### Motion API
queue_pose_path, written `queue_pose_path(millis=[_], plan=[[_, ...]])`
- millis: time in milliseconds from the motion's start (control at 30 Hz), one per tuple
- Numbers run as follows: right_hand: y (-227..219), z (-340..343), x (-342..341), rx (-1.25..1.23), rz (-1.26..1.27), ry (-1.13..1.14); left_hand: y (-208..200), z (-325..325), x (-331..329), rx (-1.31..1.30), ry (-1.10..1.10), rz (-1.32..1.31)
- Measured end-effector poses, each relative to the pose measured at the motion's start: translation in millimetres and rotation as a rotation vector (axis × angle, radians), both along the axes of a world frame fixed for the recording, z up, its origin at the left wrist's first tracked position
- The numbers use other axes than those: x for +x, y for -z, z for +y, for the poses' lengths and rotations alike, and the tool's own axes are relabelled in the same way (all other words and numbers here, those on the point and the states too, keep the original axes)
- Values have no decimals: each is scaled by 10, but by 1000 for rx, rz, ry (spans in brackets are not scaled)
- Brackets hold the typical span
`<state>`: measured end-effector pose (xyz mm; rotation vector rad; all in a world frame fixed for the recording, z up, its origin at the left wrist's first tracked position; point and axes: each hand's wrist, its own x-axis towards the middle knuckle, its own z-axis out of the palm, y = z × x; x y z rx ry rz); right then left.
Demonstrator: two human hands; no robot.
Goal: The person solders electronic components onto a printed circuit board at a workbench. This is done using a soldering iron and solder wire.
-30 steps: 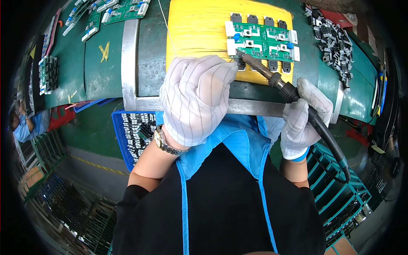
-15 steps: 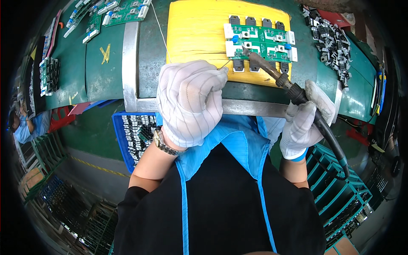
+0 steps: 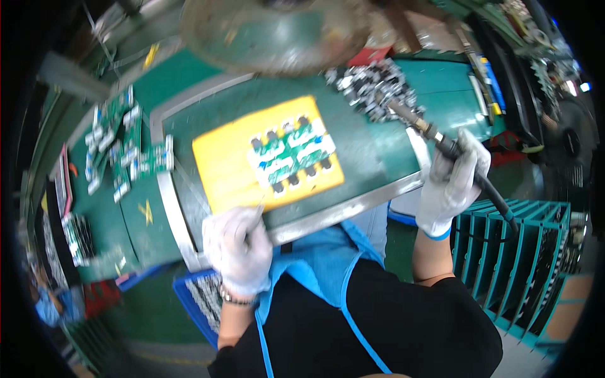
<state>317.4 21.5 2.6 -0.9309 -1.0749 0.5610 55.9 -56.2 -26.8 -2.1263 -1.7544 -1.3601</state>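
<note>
My right hand (image 3: 457,176), in a white striped glove, grips a soldering iron (image 3: 450,147) by its dark handle. The iron's tip points up and left, over the pile of small black-and-silver parts. A gloved left hand (image 3: 238,249), mine, is closed at the lower edge of the yellow board (image 3: 220,160), pinching thin solder wire (image 3: 195,184) that trails up and left. On that yellow board lies a green circuit board (image 3: 293,151) with white end blocks, blue discs and black tabbed components along two sides. Neither hand touches the circuit board. Motion blurs the finer details.
A large round hood or lamp (image 3: 274,38) hangs above the bench's far side. Several more circuit boards (image 3: 151,160) lie at left. The parts pile (image 3: 375,88) is at far right. Below the bench stand a blue bin (image 3: 195,305) and a teal rack (image 3: 510,246).
The view has swung, bringing the round hood in. The soldering iron has come off the circuit board toward the parts pile. My left hand and the wire are further from the circuit board.
</note>
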Motion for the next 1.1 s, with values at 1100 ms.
queue_pose_path(millis=[1100], plan=[[44, 1382, 1126, -198, 221, 137, -56, -44, -202, 1, -70, 95]])
